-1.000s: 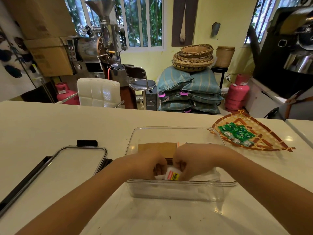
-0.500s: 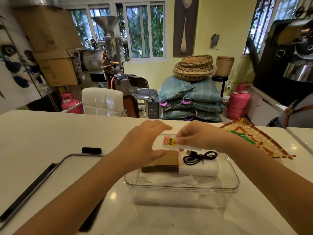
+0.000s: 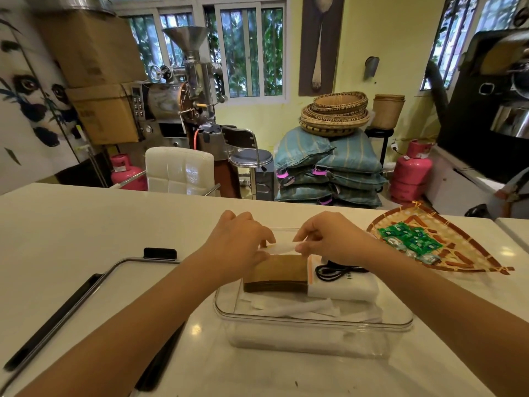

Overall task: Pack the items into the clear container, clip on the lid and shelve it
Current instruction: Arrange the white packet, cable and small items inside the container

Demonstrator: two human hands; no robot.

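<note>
The clear container (image 3: pixel 315 323) sits on the white counter in front of me. Inside lie a stack of brown paper sleeves (image 3: pixel 276 272), a white box (image 3: pixel 343 287) with a coiled black cable (image 3: pixel 335 272) on top, and white paper at the bottom. Above the container's far side, my left hand (image 3: pixel 237 242) and my right hand (image 3: pixel 329 237) each pinch one end of a small flat white packet (image 3: pixel 282 247). The clear lid (image 3: pixel 86 299) with black clips lies flat to the left.
A woven fan-shaped tray (image 3: pixel 469 256) holding several green sachets (image 3: pixel 409 237) rests at the right of the counter. Beyond the counter's far edge stand a white chair, a stool, stacked sacks with baskets, pink gas cylinders and a coffee roaster.
Both hands lifted the small white packet out of the container's front, raised it over the far side, and turned it so its printed label no longer shows.
</note>
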